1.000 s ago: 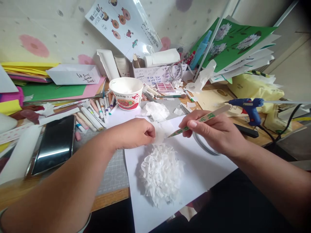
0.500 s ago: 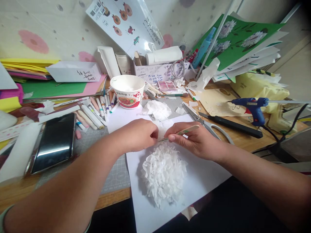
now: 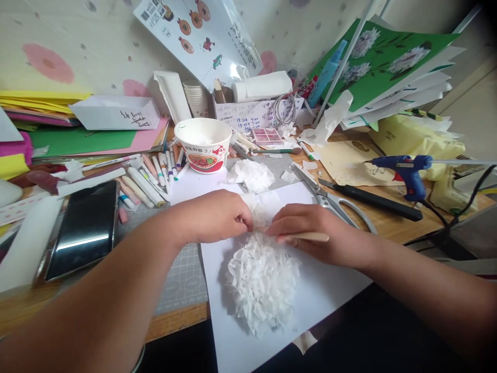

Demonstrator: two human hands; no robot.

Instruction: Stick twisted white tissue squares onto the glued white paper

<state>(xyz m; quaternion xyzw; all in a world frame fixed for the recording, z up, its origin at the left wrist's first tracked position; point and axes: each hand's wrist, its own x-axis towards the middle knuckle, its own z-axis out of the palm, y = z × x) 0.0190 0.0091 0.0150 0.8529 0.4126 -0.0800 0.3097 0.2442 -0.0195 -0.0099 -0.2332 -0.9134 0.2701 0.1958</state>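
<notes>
A round ball of ruffled white tissue paper (image 3: 264, 287) lies on a large white sheet of paper (image 3: 229, 342). Just beyond its far edge, my left hand (image 3: 221, 215) is closed in a pinch; what its fingertips hold is hidden. My right hand (image 3: 310, 223) grips a flat wooden craft stick (image 3: 313, 237), with its rounded end poking out toward the right. The fingertips of this hand reach down at the top of the ball, close to the left ones. Thin white tissue (image 3: 258, 204) shows between and behind both hands.
Beyond the hands are crumpled tissue (image 3: 254, 176) and a paper bowl (image 3: 202, 147). On the right lie scissors (image 3: 344, 204), a black-handled cutter (image 3: 373, 199) and a blue glue gun (image 3: 411, 173) with its cord. Markers (image 3: 149, 186) and a phone (image 3: 85, 228) occupy the left.
My right hand has turned over and lowered toward the ball, swinging the craft stick from tilted upward to nearly level. My left hand stays almost in place.
</notes>
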